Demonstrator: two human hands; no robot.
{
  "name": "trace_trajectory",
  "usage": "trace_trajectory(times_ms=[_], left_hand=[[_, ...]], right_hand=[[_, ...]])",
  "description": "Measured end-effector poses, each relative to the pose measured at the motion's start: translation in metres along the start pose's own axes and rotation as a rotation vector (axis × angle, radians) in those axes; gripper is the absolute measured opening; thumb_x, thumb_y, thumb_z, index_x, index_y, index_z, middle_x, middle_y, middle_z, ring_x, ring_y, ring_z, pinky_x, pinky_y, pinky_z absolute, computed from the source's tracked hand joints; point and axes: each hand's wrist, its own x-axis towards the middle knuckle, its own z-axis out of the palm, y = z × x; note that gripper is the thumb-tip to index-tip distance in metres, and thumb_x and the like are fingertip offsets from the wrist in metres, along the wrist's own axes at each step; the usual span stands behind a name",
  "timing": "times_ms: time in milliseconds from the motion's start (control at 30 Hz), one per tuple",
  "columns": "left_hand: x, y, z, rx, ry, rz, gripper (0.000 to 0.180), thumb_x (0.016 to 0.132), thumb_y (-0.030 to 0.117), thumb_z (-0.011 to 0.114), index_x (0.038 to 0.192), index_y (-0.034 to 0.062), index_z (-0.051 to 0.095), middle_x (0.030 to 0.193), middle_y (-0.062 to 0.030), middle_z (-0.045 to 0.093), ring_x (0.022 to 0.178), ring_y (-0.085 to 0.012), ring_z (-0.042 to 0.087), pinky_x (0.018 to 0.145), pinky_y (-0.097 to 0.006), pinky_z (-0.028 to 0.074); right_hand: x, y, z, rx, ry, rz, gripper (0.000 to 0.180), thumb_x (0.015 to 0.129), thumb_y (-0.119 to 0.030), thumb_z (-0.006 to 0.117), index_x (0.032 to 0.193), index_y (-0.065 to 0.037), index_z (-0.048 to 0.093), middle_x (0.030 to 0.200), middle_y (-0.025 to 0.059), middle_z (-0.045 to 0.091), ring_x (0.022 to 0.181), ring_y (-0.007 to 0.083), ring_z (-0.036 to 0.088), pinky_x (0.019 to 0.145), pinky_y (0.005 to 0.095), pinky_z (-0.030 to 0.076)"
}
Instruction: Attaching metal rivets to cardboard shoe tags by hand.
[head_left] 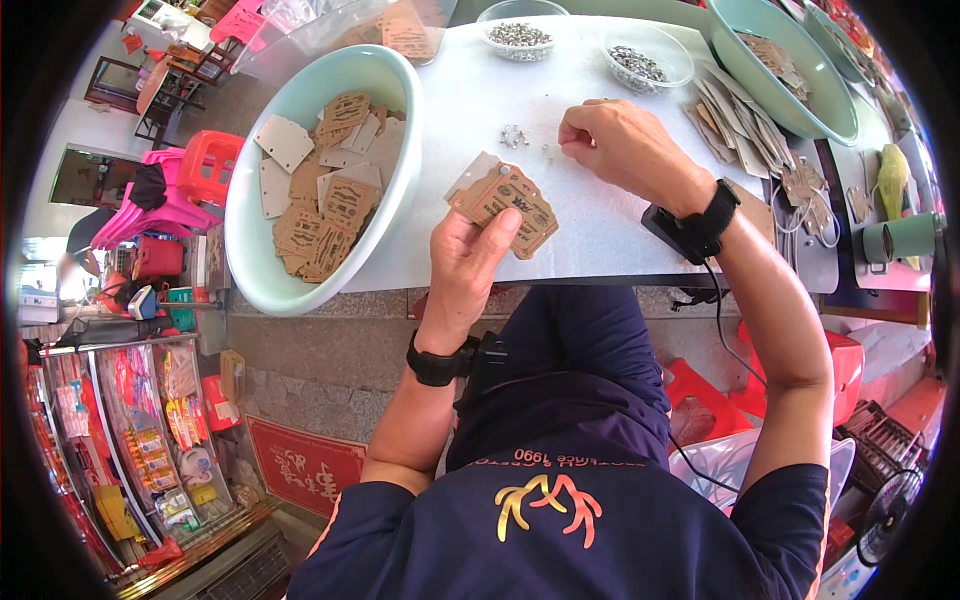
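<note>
A white surface (590, 230) carries the work, and the biggest thing on it is a pale green basin (250, 240) at the person's left, heaped with brown cardboard tags (325, 200). A second green basin (800, 110) with a few more tags sits at the far right, with a fanned row of tags (740, 140) beside it. Two clear bowls of small metal pieces (520, 35) (640, 62) stand along the far edge.

The left hand (470, 270) holds a small stack of tags (505, 198) just above the near edge of the surface, thumb across the top tag and the fingers closed under the stack. The right hand (625, 145) rests on the surface just beyond, its fingers pinched narrow at a loose scatter of metal eyelets (515, 135); whether one is already between the fingertips cannot be told.

This looks like the pick-up step: taking one eyelet to fit to the held tag. The next move seems to call for a fine pinch on a single piece, then bringing it to the tag's hole while the left hand keeps the stack steady and squared.
</note>
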Motion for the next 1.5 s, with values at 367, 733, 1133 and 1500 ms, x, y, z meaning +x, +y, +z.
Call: trace_trajectory(times_ms=[367, 733, 1133, 1500], left_hand=[[0.001, 0.000, -0.001, 0.008, -0.023, 0.017, 0.035, 0.096, 0.014, 0.055, 0.127, 0.0000, 0.051, 0.114, -0.0074, 0.059, 0.093, -0.0134, 0.060, 0.068, -0.030, 0.052], [0.001, 0.002, 0.001, 0.020, 0.001, 0.004, 0.033, 0.097, 0.013, 0.055, 0.126, -0.0016, 0.052, 0.109, -0.0078, 0.061, 0.090, -0.0131, 0.060, 0.067, -0.029, 0.051], [0.004, 0.008, 0.010, -0.030, -0.005, -0.046, 0.035, 0.096, 0.013, 0.055, 0.128, -0.0014, 0.052, 0.105, -0.0083, 0.063, 0.089, -0.0144, 0.062, 0.067, -0.029, 0.052], [0.004, 0.010, 0.010, -0.057, -0.082, -0.073, 0.032, 0.095, 0.013, 0.059, 0.124, -0.0010, 0.056, 0.106, -0.0054, 0.065, 0.098, -0.0109, 0.060, 0.087, -0.028, 0.049]], right_hand=[[0.001, -0.010, 0.015, -0.089, 0.109, -0.178, 0.015, 0.084, -0.014, 0.060, 0.077, -0.001, 0.064, 0.079, 0.0168, 0.066, 0.072, 0.0341, 0.065, 0.066, 0.0429, 0.052], [0.005, -0.006, 0.011, -0.050, 0.009, -0.117, 0.016, 0.081, -0.015, 0.061, 0.082, 0.000, 0.064, 0.074, 0.0156, 0.064, 0.066, 0.0315, 0.063, 0.065, 0.0392, 0.050], [-0.026, -0.023, -0.012, 1.192, -0.440, 0.244, 0.022, 0.092, -0.021, 0.061, 0.097, -0.001, 0.068, 0.070, -0.0024, 0.059, 0.061, 0.0045, 0.053, 0.056, 0.0206, 0.043], [-0.033, -0.020, -0.011, 1.371, -0.442, 0.277, 0.024, 0.092, -0.025, 0.061, 0.096, -0.002, 0.066, 0.070, -0.0026, 0.057, 0.062, 0.0039, 0.052, 0.055, 0.0199, 0.042]])
